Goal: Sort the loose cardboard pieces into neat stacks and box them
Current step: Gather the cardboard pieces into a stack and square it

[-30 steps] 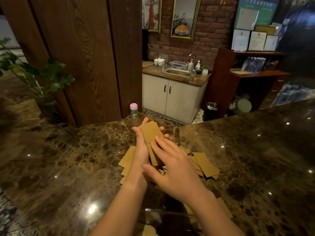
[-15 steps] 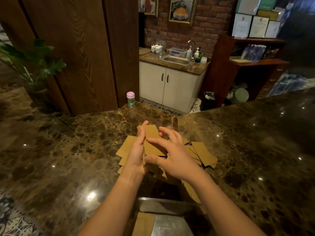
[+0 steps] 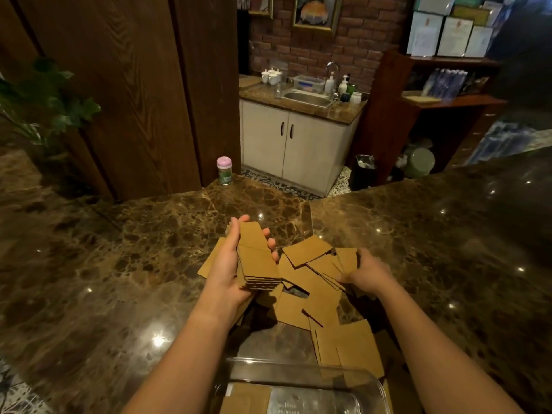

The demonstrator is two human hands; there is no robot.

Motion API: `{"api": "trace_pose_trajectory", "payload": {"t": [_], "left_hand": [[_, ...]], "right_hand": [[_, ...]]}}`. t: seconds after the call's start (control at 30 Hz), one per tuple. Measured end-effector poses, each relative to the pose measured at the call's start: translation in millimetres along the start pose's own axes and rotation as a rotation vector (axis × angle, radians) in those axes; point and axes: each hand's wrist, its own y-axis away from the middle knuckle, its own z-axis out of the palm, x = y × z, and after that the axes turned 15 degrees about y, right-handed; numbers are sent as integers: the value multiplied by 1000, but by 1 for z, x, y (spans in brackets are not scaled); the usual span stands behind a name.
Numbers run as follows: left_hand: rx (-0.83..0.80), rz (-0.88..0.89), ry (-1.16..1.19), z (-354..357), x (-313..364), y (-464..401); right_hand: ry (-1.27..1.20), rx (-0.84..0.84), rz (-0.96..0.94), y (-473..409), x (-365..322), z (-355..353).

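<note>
Nearest, a clear plastic box (image 3: 301,380) sits on the polished brown marble counter (image 3: 89,279); just beyond it lie loose flat brown cardboard squares (image 3: 310,294), light, stiff, best pinched by an edge. Past the box, the left hand (image 3: 230,270) curls round a neat stack (image 3: 257,264), while the blurred right hand (image 3: 366,271) seems to pinch one piece

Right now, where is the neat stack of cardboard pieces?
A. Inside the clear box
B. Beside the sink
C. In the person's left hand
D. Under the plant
C: the stack sits in the left hand, fingers curled round it above the counter, while the right hand reaches into the loose pieces.
</note>
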Motion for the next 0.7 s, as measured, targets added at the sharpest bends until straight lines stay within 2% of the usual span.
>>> {"api": "trace_pose_trajectory", "payload": {"t": [0.17, 0.27, 0.4, 0.47, 0.63, 0.7], "left_hand": [[23, -30, -1, 2, -13, -4], [39, -52, -12, 2, -20, -4], [38, -64, -56, 6, -23, -2], [44, -58, -77, 7, -24, -2], [108, -49, -82, 13, -23, -2], [124, -39, -76, 13, -22, -1]], "right_hand": [[-126, -73, -32, 11, -5, -1], [-203, 3, -35, 22, -10, -10], [-373, 194, -113, 38, -20, -26], [-392, 226, -130, 46, -25, -31], [-326, 201, -129, 55, -29, -33], [-462, 131, -111, 57, -28, -31]]}}
